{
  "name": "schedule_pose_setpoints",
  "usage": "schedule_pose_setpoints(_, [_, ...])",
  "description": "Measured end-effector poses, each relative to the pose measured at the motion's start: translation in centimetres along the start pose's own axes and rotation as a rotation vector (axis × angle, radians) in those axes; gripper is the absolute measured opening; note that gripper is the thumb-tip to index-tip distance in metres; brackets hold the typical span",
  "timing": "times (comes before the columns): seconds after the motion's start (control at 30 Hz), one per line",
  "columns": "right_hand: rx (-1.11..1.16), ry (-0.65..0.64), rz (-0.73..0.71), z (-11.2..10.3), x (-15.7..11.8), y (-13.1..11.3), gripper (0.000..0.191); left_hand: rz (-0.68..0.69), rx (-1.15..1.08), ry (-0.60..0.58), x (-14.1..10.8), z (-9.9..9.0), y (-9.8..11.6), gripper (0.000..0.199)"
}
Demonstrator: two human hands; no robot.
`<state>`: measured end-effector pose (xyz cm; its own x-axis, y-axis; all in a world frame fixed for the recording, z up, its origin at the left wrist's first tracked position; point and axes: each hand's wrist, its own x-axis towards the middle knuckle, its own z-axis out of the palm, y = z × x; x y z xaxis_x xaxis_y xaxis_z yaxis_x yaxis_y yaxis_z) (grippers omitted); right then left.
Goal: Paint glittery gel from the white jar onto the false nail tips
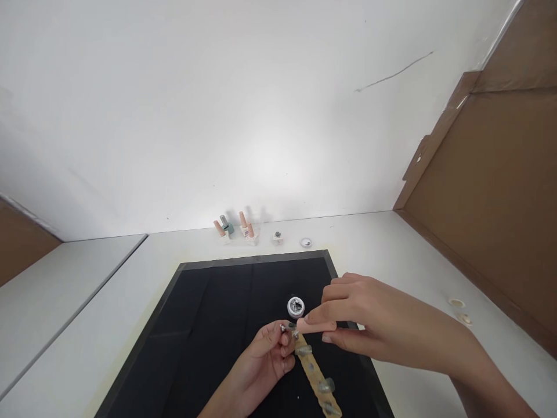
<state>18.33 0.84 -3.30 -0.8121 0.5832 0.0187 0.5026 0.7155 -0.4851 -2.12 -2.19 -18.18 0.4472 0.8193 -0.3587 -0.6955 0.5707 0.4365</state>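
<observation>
Left hand (272, 357) pinched small silvery piece (283, 328); right hand (359, 305) clasped peach cylindrical cap (312, 325); work looked midway, near tan strip (314, 375) bearing translucent pieces (326, 385).

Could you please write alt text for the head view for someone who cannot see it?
A right hand holds a peach nail-polish cap close to a small shiny piece pinched in the left hand, over a black mat. Beside them is a tan strip bearing translucent nail tips; beyond are a pot of silvery flakes and several nail-polish bottles.
</observation>
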Motion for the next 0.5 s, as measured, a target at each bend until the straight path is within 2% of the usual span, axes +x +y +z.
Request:
schedule_pose_setpoints(0.23, [-0.015,-0.007,0.017,0.12,-0.28,0.19,0.024,-0.005,-0.008,-0.005,0.23,-0.06,0.06,0.024])
schedule_pose_setpoints(0.5, [-0.013,0.061,-0.025,-0.25,-0.45,0.12,0.026,0.002,-0.002,0.002,0.14,-0.39,-0.04,0.023])
